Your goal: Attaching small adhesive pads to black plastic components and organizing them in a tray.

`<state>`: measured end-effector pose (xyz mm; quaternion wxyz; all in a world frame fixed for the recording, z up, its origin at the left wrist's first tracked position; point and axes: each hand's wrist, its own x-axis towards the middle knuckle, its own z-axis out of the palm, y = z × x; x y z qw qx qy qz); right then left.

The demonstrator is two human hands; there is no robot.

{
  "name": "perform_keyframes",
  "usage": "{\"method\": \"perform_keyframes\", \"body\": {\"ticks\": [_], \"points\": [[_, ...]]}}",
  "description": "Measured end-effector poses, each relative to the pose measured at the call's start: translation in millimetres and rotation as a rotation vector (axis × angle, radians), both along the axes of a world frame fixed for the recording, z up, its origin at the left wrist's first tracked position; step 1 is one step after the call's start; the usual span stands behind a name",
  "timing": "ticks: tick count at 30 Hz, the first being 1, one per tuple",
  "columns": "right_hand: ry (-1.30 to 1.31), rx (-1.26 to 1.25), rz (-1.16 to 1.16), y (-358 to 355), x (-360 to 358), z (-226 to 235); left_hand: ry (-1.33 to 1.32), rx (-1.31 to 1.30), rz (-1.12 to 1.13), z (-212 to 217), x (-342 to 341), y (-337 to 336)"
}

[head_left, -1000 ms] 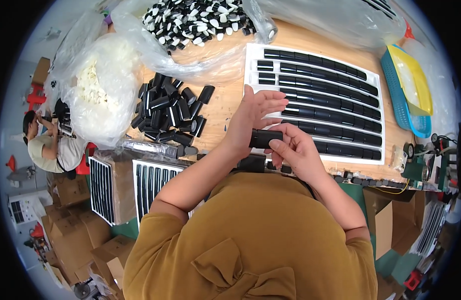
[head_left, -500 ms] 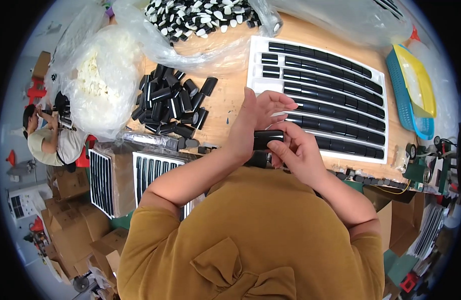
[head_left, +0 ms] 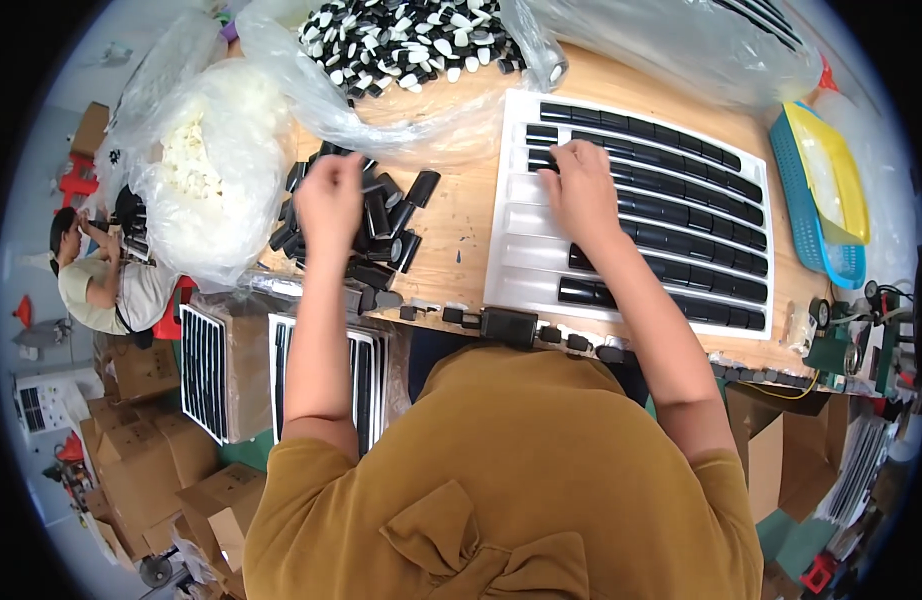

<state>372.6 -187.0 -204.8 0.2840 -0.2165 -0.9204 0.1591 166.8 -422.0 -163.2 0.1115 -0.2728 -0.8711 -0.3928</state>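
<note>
While the wearer's mustard-brown top, with a fabric bow, fills the lower middle, both bare forearms reach forward over the front edge of the wooden table. Below that edge on the left, white trays with dark rows stand upright beside a wrapped carton. The left hand is over the loose pile of black cylindrical pieces, its fingers curled inward; I cannot tell whether they pinch a piece. The right hand is above the white tray lying flat on the table, fingers bent downward and the tips beside a short black piece near the left end of a row; whether they grip it cannot be told. Black pieces fill much of the tray's long grooves, while several grooves show white plastic at their left ends. Left of the pile sits a clear bag of cream-coloured bits; right of the tray, a yellow basket rests against a blue one. Farther off lies a heap of small black and white pieces by crumpled clear plastic, and at far left another person sits with raised arms.
</note>
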Motion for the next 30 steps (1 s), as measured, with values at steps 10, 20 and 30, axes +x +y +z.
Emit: {"method": "perform_keyframes", "body": {"ticks": [10,20,30], "points": [[-0.099,0.179,-0.049,13,-14,-27,0.429,-0.164,0.074,-18,-66,-7],[0.169,0.039,-0.047,8,16,6,0.326,-0.155,-0.210,-65,-135,158],[0.437,-1.166,-0.132,12,93,18,0.138,-0.422,-0.137,-86,-135,170]]}}
